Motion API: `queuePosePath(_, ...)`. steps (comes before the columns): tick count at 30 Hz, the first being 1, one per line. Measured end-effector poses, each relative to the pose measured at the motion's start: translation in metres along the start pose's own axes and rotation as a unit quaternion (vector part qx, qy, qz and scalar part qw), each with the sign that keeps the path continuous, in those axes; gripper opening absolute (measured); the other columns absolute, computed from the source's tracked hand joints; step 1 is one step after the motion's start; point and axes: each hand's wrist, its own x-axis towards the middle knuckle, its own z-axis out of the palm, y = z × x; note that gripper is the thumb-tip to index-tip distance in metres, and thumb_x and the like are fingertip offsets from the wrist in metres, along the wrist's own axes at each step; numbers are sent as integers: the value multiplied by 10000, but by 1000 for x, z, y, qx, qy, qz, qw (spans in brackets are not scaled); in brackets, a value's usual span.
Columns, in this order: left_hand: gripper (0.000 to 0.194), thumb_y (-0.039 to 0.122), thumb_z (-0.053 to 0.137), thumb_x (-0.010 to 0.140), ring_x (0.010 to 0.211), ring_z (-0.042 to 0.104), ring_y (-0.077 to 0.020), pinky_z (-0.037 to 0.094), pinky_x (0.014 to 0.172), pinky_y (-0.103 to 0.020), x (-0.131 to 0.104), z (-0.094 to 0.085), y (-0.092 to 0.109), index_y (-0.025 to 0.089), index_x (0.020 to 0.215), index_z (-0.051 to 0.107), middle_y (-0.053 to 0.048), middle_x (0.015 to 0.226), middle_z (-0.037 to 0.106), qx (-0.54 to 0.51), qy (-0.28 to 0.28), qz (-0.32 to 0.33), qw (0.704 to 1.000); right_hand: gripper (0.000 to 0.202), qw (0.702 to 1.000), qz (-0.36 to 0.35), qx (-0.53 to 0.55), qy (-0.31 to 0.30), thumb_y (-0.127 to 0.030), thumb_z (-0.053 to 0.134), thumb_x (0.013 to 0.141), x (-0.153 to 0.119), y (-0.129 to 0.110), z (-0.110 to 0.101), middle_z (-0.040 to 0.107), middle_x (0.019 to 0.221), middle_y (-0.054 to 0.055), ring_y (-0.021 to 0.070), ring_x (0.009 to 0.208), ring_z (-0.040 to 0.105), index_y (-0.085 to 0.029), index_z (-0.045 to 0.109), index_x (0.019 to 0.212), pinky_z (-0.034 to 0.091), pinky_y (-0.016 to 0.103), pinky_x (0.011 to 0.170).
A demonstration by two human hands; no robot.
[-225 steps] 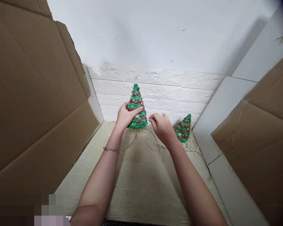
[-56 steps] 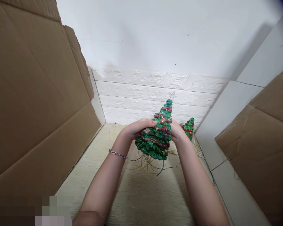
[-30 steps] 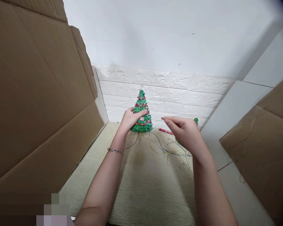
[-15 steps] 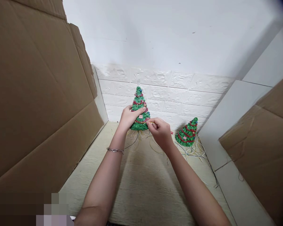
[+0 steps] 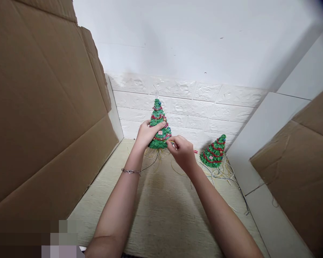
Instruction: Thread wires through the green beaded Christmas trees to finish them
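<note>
Has brought right hand back to the tree since a second ago, pinching a yellow strand. Holds the tree upright before the wall in left hand: glittery green, red-garlanded, with a pink patch too small to read.

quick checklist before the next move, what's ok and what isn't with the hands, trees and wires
1. Left hand on the held Christmas tree: ok, thumb across its front.
2. Right hand on the yellow strand: ok, pinched by the tree's lower right side.
3. Yellow strand's far end: cannot tell, too small to make out.
4. Smaller Christmas tree free of both hands: ok, apart on the right.
5. Loose wires there untangled: not ok, they lie in a messy heap.
6. Red pen-like item fully visible: not ok, partly hidden behind the right hand.
</note>
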Motion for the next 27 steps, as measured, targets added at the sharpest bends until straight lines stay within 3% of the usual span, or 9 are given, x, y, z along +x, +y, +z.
queuePosePath(8, 530, 529, 729, 553, 805, 641, -239, 491, 677, -319, 1, 2, -3, 137, 898, 637, -110, 863, 690, 21, -6, 1, 1000, 231, 994, -49, -95, 28, -244, 434, 888, -5, 2, 4, 627, 706, 42, 120, 643, 552, -179, 638, 801, 371, 220, 587)
queuePosePath(12, 502, 516, 733, 550, 788, 643, -234, 495, 664, -313, 2, 1, -3, 138, 868, 642, -106, 851, 694, 2, -1, 1, 1000, 293, 987, -73, -146, -7, -304, 398, 917, -8, 2, 4, 603, 661, 39, 114, 587, 527, -191, 659, 849, 322, 228, 517)
queuePosePath(15, 499, 511, 737, 544, 787, 646, -234, 498, 669, -315, 2, -1, -4, 140, 865, 646, -100, 842, 697, -5, 9, 0, 1000, 291, 986, -80, -140, -37, -278, 386, 915, -9, 0, 4, 590, 687, 47, 120, 603, 528, -182, 660, 909, 354, 223, 536)
queuePosePath(21, 532, 500, 738, 537, 823, 647, -234, 503, 686, -318, 6, -6, -6, 140, 917, 642, -110, 928, 693, -17, 27, -5, 999, 367, 990, -110, -67, -50, -117, 335, 864, -8, -4, 6, 587, 773, 79, 169, 756, 552, -147, 598, 1118, 472, 277, 719)
queuePosePath(27, 481, 475, 728, 557, 837, 629, -233, 489, 731, -326, 4, -1, -5, 153, 905, 652, -99, 905, 687, 19, 20, 26, 999, 478, 990, -105, -72, -58, -83, 292, 863, -5, -4, 5, 604, 750, 74, 171, 705, 538, -104, 444, 1315, 465, 284, 699)
